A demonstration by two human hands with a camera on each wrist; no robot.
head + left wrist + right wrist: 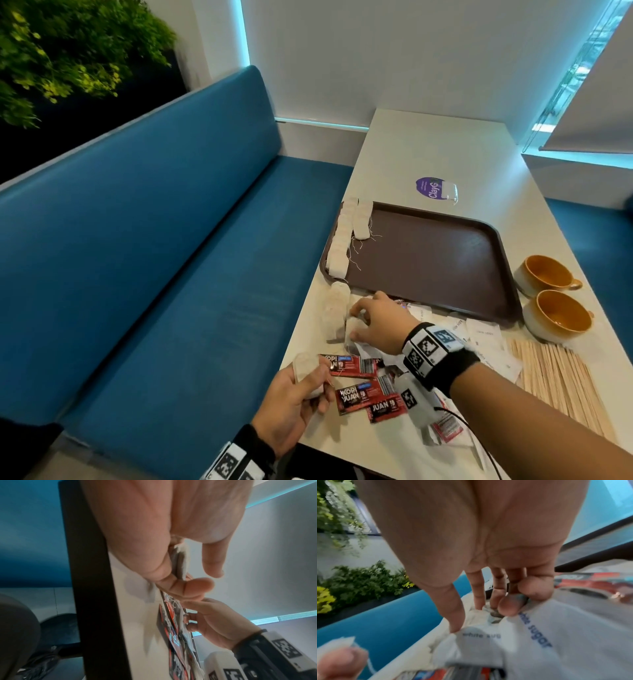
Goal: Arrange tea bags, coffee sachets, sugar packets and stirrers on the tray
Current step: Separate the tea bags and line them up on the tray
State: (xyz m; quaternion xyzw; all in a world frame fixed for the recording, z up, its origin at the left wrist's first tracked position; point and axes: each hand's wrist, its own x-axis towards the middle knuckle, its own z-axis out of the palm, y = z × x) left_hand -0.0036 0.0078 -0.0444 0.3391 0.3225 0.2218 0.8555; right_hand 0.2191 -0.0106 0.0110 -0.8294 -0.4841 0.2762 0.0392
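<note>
**Tea bags first: one in each hand, row growing on the tray's left rim**

The left hand (291,397) sits at the near table edge, thumb and fingers pinching a tea bag (303,371) clear of the pile. My guess is it's being parked there so the other hand can keep sorting. The right hand (378,320) reaches across the heap just short of the tray's near edge. Its fingertips (510,605) are curled down onto a tea bag (352,330) lying among white sugar packets (539,635); it looks like a pinch, but whether it has lifted is unclear.

The brown tray (445,267) lies mid-table, mostly bare. A row of tea bags (342,240) runs along its left rim, with a shorter second row just beside it and strings trailing inward. They seem lined up by type to leave space for the rest. More tea bags (337,310) lie on the table just off the tray's near left corner.

Not yet sorted:
- red coffee sachets (363,390), loose at the near edge between the hands
- sugar packets, spread to the right under the forearm
- wooden stirrers (558,380), bundled flat at far right

Two orange-lined cups (548,294) stand right of the tray, apart from it. A purple sticker (428,186) lies beyond it.
</note>
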